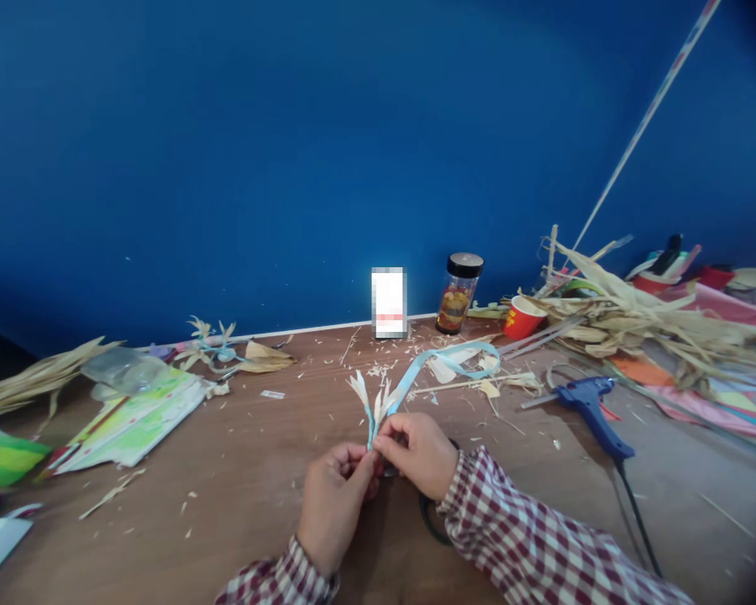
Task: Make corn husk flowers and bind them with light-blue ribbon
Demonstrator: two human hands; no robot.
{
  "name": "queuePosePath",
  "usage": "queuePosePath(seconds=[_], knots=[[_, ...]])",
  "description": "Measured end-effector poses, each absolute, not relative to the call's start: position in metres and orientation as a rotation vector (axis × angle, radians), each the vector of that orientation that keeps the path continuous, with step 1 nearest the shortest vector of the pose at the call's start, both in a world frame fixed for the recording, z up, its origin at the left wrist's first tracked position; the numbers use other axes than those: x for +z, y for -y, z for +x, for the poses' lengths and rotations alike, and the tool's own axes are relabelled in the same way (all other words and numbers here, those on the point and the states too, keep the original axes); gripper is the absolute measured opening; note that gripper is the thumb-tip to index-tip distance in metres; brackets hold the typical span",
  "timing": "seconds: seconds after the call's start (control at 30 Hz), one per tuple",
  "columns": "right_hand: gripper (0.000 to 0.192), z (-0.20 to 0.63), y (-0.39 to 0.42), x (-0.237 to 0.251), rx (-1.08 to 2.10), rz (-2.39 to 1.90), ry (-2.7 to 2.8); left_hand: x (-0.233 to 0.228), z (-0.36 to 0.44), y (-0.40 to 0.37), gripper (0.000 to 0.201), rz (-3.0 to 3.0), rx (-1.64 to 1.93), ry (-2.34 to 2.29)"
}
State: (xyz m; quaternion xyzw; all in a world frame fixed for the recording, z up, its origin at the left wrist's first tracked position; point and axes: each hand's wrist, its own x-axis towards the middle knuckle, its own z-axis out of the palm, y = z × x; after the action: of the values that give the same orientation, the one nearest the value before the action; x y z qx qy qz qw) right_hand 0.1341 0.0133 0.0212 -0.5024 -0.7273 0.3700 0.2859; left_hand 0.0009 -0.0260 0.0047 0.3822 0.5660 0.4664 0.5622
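In the head view my left hand (337, 496) is closed in a pinch around the lower stems of two small corn husk flowers (359, 391). Light blue wrapping shows on the stems. My right hand (419, 449) pinches the light blue ribbon (419, 361) against the flower on the right. From there the ribbon runs up and away, looping on the table behind. The fingertips of both hands nearly meet, and the stem ends are hidden between them. Partly covered by my right hand and sleeve lies a pair of scissors with dark handles (434, 521).
A blue glue gun (595, 412) with a cord lies at right, near a heap of dry husks (643, 332). A red paper cup (522, 318) and a black-lidded jar (459, 294) stand at the back. Painted paper (139, 416) lies left; husk scraps litter the wooden table (239, 496).
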Motion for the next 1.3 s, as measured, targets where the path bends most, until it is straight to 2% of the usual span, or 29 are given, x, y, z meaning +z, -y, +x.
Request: queuePosePath(seconds=[0.23,0.4,0.53,0.67,0.83,1.3], knots=[[0.016,0.137,-0.014,0.019,0.893,-1.255,2.029,0.009,-0.007,0.022,0.038,0.855,1.021,-1.329],[0.015,0.137,-0.015,0.021,0.863,-1.218,2.044,0.011,-0.011,0.02,0.031,0.822,0.999,-1.287],[0.021,0.135,-0.014,0.019,0.996,-1.286,1.964,0.008,-0.01,0.019,0.027,0.72,1.087,-1.277],[0.014,0.132,-0.015,0.017,1.138,-1.304,1.796,0.008,-0.008,0.019,0.026,0.691,1.118,-1.285],[0.016,0.13,-0.015,0.016,1.327,-1.278,1.631,0.01,-0.006,0.021,0.025,0.738,1.064,-1.303],[0.011,0.121,-0.001,0.016,1.132,-1.084,1.582,0.017,0.003,0.022,0.024,0.565,1.221,-1.163]])
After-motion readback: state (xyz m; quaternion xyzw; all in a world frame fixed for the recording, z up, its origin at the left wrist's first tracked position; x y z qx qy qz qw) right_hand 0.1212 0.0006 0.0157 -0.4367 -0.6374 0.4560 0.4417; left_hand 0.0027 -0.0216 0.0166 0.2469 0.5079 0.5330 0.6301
